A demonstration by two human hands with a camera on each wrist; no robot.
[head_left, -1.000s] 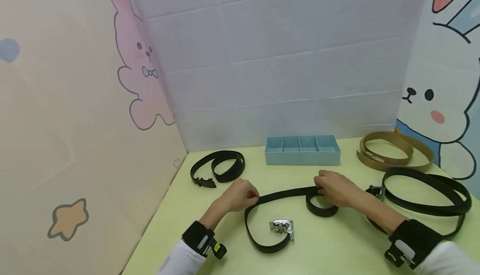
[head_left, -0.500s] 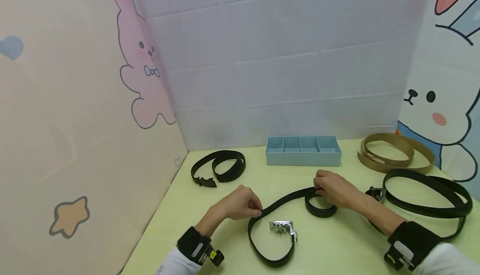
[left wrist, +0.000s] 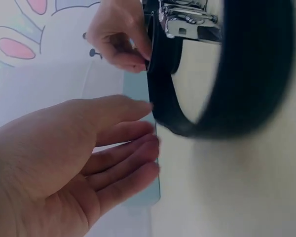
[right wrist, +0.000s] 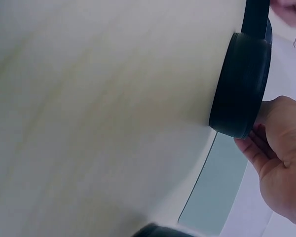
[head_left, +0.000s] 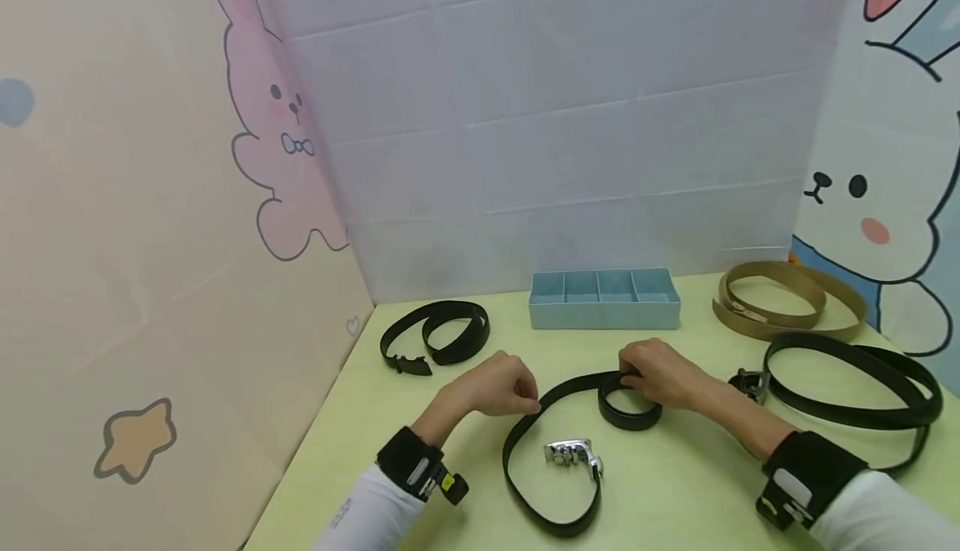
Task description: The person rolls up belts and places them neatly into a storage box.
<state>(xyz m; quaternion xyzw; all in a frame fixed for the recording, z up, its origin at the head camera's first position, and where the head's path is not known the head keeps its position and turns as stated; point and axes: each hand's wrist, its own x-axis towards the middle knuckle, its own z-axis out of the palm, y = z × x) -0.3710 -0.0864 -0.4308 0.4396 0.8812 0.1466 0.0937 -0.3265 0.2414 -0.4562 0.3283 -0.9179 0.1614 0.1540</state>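
A black belt [head_left: 516, 449] with a shiny silver buckle [head_left: 573, 453] stands on edge in the middle of the table. Its tail is wound into a small coil [head_left: 630, 419]. My right hand [head_left: 662, 374] pinches the far side of that coil; in the right wrist view the fingertips go in behind the coil's wall. To the left, my left hand [head_left: 501, 384] holds the strap's upper edge lightly between thumb and fingertips, beside the outward bend. The left wrist view shows the strap [left wrist: 170, 111] right at the thumb tip, the other fingers loosely bent. The buckle end curves round toward me.
At the back stands a light blue divided tray [head_left: 604, 316]. Another black belt [head_left: 461, 338] lies coiled at the back left. On the right are a tan belt [head_left: 840, 301] and a larger black belt [head_left: 847, 418], near my right forearm.
My left hand has slid right along the strap, closer to the right hand. The buckle end has swung round a little, and the right hand with the coil has shifted slightly left.
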